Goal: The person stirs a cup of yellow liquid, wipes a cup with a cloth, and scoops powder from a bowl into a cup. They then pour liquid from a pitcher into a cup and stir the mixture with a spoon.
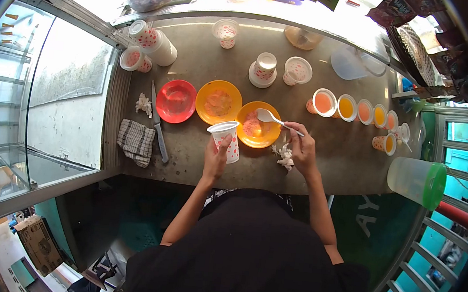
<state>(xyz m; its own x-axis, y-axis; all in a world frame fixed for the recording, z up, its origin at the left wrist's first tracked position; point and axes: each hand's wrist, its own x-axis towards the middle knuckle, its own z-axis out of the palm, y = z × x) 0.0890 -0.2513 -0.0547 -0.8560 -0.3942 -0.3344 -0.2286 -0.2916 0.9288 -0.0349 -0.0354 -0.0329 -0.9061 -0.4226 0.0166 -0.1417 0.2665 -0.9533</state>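
My left hand point(215, 158) is wrapped round a white paper cup with red dots point(230, 147), its rim tilted up toward the plates. In my right hand point(303, 151) I grip a white spoon point(279, 121) by its handle. The spoon's bowl is over the nearer orange plate point(268, 139), which bears pinkish crumbly stuff point(253, 126). A second orange plate point(234, 89) with similar bits and a red plate point(164, 111) stand to the left. Beside my right hand lies crumpled white tissue point(285, 157). What the held cup contains is hidden.
Several cups of orange and yellow drink point(323, 103) stand in a row at the right. A knife point(159, 129) and a checked cloth point(135, 141) lie at the left. Stacked cups point(264, 69) stand at the back; a green-lidded container point(411, 179) is at the right edge.
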